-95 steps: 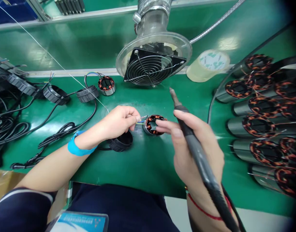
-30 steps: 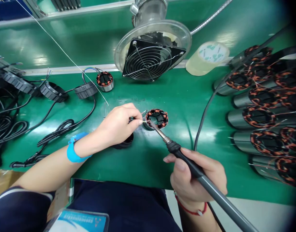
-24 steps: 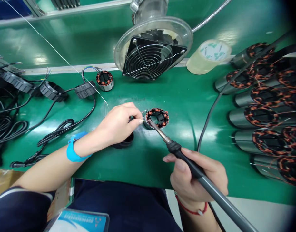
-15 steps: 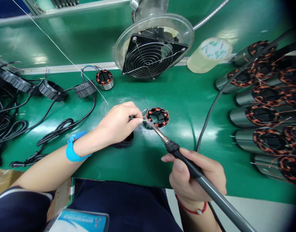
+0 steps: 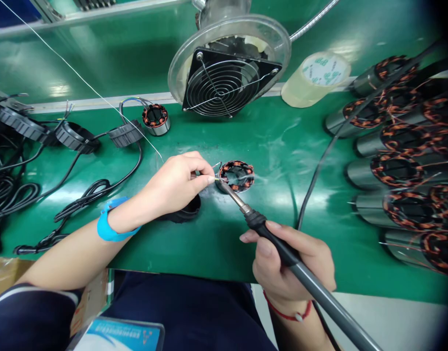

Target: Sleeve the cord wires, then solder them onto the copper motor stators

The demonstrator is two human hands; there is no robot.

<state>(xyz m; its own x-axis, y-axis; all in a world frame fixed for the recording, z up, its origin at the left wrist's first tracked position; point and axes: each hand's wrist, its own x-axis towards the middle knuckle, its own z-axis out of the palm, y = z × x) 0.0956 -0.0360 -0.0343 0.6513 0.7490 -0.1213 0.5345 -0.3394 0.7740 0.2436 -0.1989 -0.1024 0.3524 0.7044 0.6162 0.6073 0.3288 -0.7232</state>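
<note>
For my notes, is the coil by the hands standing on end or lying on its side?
Standing on end: the coil has its open ring facing up, base on the green mat.

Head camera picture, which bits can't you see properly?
Head view:
- Wire ends pinched by the left hand: too small to tell how the soldering iron tip touches them beside the stator.
- Black ring: mostly hidden under the left hand.
- Soldering iron in the right hand: its back end is cut off by the bottom edge.
- Stacked stators: the rightmost fade into the dark edge.
</note>
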